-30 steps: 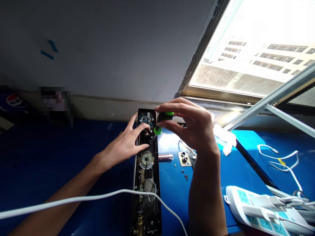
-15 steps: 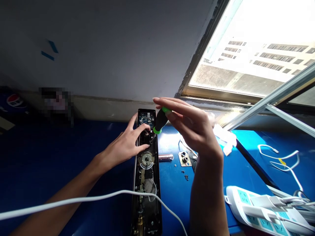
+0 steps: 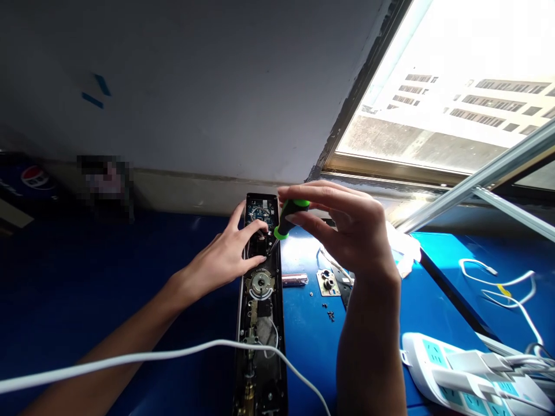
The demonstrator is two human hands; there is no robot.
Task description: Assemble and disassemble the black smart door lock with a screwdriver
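Note:
A long black lock panel lies open on the blue table, its circuit board and round metal hub showing. My left hand rests on the panel's left edge, fingers spread, index fingertip pressing inside near the board. My right hand pinches a black and green screwdriver between thumb and fingers. The tool leans down to the left, its tip inside the panel beside my left index finger.
A white cable crosses over the panel in front. A small metal cylinder, a square brass plate and loose screws lie right of the panel. A white power strip with plugs sits at lower right. Wall and window stand behind.
My right fingers have shifted around the screwdriver handle, turning it in place. My left hand has stayed on the panel. The view has shifted slightly.

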